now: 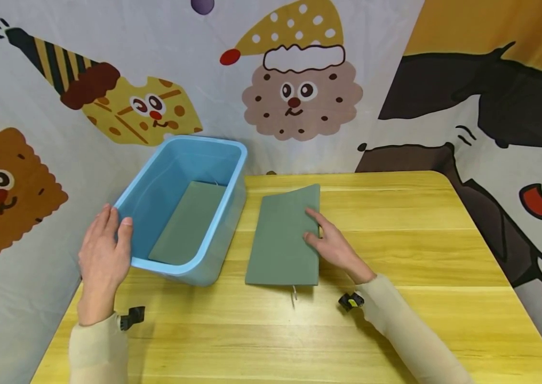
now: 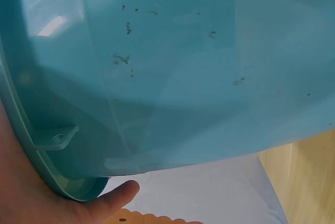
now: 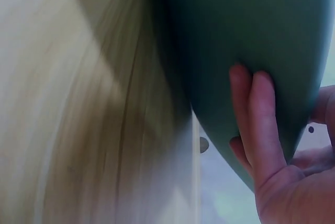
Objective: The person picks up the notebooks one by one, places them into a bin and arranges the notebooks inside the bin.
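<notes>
My left hand [image 1: 104, 256] rests against the near left corner of a light blue plastic bin [image 1: 232, 224], its fingers fairly straight along the rim. The left wrist view shows the bin's outer wall [image 2: 172, 77] close up, with dark specks on it. A grey-green notebook [image 1: 186, 224] lies flat inside the bin. To the right of the bin, my right hand [image 1: 333, 245] grips the right edge of a second grey-green notebook [image 1: 283, 240], thumb and a finger on top. Its other fingers [image 3: 264, 114] lie against the underside, which is lifted off the table. A thin ribbon [image 1: 294, 293] hangs from this notebook's near edge.
The wooden table [image 1: 261, 341] carries the bin at its back left. A cloth printed with cartoon cookies [image 1: 302, 106] and cheese hangs right behind and beside the table. Small dark wrist cameras [image 1: 350, 302] are strapped at both sleeves.
</notes>
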`<state>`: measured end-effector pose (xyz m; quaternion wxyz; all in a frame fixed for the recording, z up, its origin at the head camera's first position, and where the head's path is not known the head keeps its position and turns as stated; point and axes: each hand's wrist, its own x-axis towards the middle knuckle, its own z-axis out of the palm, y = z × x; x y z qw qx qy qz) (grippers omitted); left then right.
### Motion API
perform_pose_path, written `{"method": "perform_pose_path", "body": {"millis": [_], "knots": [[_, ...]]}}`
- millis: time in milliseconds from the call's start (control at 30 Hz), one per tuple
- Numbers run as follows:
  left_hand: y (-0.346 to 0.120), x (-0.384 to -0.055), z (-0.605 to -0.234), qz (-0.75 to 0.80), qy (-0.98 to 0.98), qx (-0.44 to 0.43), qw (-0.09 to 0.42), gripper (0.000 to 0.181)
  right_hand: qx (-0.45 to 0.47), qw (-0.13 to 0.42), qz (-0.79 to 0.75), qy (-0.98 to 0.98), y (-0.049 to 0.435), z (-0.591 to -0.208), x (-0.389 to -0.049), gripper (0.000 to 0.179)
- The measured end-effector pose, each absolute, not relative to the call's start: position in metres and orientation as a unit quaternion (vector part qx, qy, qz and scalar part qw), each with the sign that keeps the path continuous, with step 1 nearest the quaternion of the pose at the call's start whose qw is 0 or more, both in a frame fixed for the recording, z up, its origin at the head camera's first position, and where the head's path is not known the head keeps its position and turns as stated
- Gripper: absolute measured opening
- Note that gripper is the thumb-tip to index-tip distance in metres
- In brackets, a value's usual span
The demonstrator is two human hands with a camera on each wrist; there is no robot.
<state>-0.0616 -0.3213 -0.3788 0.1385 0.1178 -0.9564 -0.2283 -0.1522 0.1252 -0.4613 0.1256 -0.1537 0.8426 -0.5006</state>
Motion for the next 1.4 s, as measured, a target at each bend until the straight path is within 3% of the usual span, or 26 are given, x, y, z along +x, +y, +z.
{"method": "perform_pose_path", "body": {"millis": [433, 1400], "knots": [[-0.322, -0.063, -0.379, -0.230, -0.956, 0.108, 0.148, 0.074, -0.144, 0.088, -0.539, 0.825, 0.127, -0.451, -0.143, 0.068], [-0.322, -0.062, -0.379, -0.224, -0.957, 0.114, 0.142, 0.073, -0.121, 0.060, -0.587, 0.799, 0.136, -0.420, -0.124, 0.066]]}}
